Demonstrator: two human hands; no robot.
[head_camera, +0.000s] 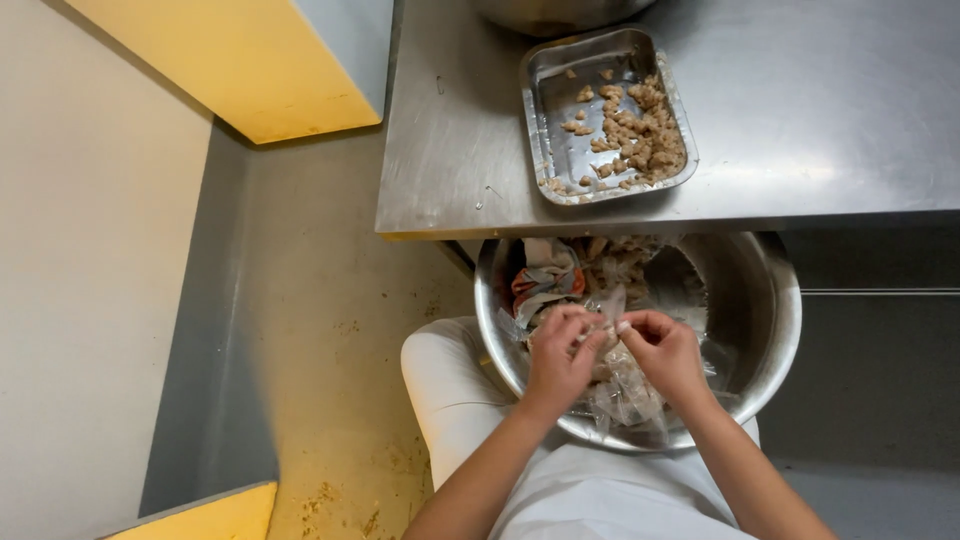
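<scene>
Both hands met over the large round steel bowl (770, 330) on the lap: the left hand (556, 360) and right hand (664, 352) each pinched, in a narrow grip, a small pale piece (603, 327) above crumpled clear plastic bags (625, 395). Beyond the grip, on the steel table (800, 110), sat a rectangular metal tray (548, 90) of beige morsels (640, 135)

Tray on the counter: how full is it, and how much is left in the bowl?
Done: the tray holds a pile of pale pieces on its right side; its left is mostly bare. In hand: left hand and right hand pinch a small piece over the bowl. Left: plastic bags of pieces remain in the bowl.
</scene>
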